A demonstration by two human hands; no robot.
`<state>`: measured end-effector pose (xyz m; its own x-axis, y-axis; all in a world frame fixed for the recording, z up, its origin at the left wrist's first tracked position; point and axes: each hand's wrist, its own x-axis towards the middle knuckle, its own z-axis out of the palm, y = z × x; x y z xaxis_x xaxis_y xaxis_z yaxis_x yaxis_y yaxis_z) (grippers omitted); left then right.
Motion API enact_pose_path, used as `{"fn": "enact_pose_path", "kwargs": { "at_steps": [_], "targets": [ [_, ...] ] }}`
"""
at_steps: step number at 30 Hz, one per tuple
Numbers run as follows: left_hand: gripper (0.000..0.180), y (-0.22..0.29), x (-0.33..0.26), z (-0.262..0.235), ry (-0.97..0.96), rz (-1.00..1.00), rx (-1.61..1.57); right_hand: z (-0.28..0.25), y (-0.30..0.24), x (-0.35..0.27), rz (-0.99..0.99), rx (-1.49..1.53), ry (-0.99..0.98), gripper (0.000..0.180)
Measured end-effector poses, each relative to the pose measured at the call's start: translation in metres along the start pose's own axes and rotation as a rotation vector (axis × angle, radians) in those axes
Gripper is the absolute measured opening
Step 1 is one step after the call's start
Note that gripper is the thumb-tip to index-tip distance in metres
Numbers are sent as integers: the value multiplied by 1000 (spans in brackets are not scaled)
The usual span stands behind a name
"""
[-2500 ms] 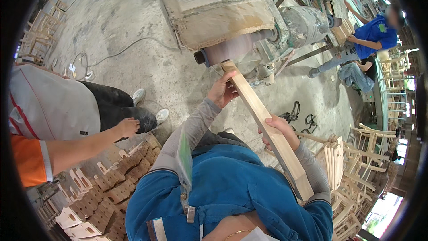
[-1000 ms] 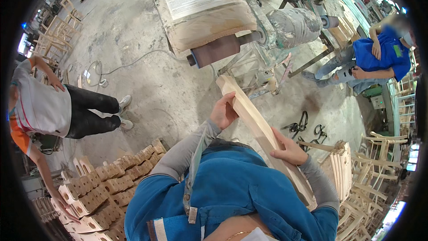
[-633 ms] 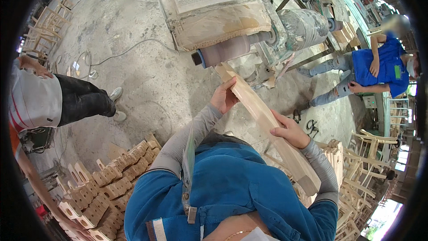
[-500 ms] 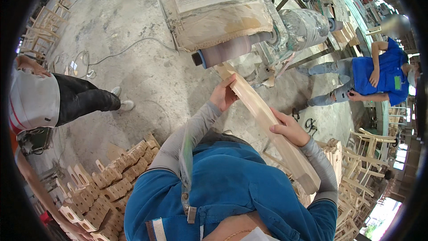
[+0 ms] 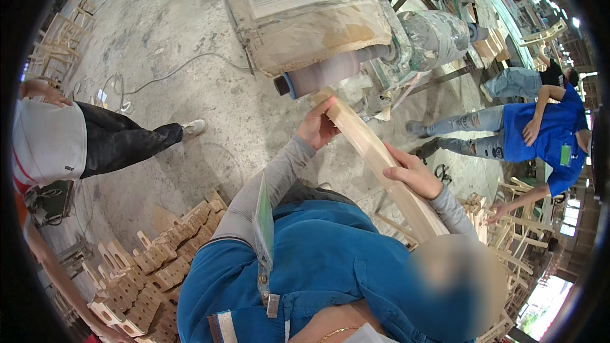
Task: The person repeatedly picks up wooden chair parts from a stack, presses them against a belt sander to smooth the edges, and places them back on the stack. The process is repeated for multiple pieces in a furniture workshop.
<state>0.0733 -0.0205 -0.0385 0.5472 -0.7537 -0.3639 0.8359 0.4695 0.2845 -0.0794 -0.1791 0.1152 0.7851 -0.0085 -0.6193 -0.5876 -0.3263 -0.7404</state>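
Observation:
A long, pale, slightly curved piece of wood (image 5: 363, 140) slants across in front of me. Its far end touches or lies just under a purplish-grey drum (image 5: 324, 75), which looks like the roller of a sanding machine. My left hand (image 5: 318, 124) is closed round the wood near that end, fingertips over the top edge. Farther back, my right hand (image 5: 412, 173) grips the right side, thumb on the upper face and fingers along the side. A blurred round patch hides the wood's near end and part of my right sleeve.
The machine's covered housing (image 5: 318, 25) bears a printed sheet. Stacked wooden parts (image 5: 152, 267) stand at the lower left, and wooden frames (image 5: 515, 235) at the right. A person in white (image 5: 51, 140) stands left; a person in blue (image 5: 540, 124) walks at the right. A cable (image 5: 171, 67) crosses the floor.
Both hands keep their hold, with the wood shifted slightly. The person in blue has come nearer and lowered an arm. Another person carrying a wooden frame shows behind. A blurred patch now covers the wood's near end.

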Motion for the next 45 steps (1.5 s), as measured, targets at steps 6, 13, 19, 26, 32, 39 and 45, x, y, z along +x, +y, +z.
{"fn": "enact_pose_path", "kwargs": {
  "at_steps": [6, 13, 19, 26, 32, 39, 45],
  "targets": [
    [42, -5, -11, 7, -29, -34, 13, 3, 14, -17, -24, -41, 36, 82],
    [42, -29, -33, 21, -6, -54, 49, 8, 28, -56, -41, -72, 28, 84],
    [50, -55, -41, 19, 113, -157, 117, 17, 83, -72, 34, 596, -134, 69],
    [68, -65, -59, 8, 341, -175, 275, 40, 148, -35, 308, 1094, -343, 64],
    [67, -65, -96, -13, 511, 31, 259, 64, 133, 24, 360, 913, -408, 63],
    [63, -57, -138, -68, 721, 327, 195, 106, 97, 80, 359, 647, -603, 62],
    [58, -58, -183, -58, 855, 365, -31, 132, 76, 103, 346, 511, -708, 62]
  ]
}}
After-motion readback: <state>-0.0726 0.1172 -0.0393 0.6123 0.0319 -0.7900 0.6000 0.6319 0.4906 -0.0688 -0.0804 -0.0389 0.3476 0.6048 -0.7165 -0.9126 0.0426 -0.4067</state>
